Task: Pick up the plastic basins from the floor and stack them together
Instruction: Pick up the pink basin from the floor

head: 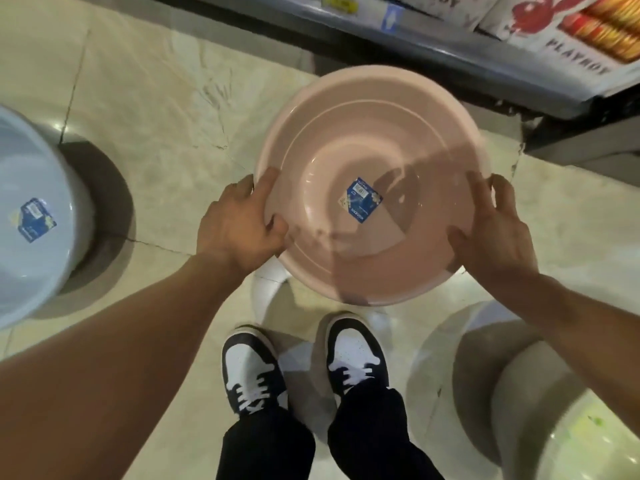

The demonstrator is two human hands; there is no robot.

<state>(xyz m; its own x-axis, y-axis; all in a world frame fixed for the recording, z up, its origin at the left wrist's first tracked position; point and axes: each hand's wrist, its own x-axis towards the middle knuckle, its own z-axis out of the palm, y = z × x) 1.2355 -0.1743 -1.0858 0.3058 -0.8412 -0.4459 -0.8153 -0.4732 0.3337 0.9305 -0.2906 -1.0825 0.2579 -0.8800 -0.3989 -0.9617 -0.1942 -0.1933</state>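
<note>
A round pink plastic basin with a blue label on its bottom is held up in front of me, above the floor. My left hand grips its left rim, thumb over the edge. My right hand grips its right rim the same way. A pale blue basin with a similar blue label stands on the floor at the far left, cut off by the frame. A whitish basin sits on the floor at the lower right, partly behind my right forearm.
A low store shelf with packaged goods runs along the top right. The floor is glossy beige tile. My two shoes stand below the pink basin. A white object peeks out under the pink basin.
</note>
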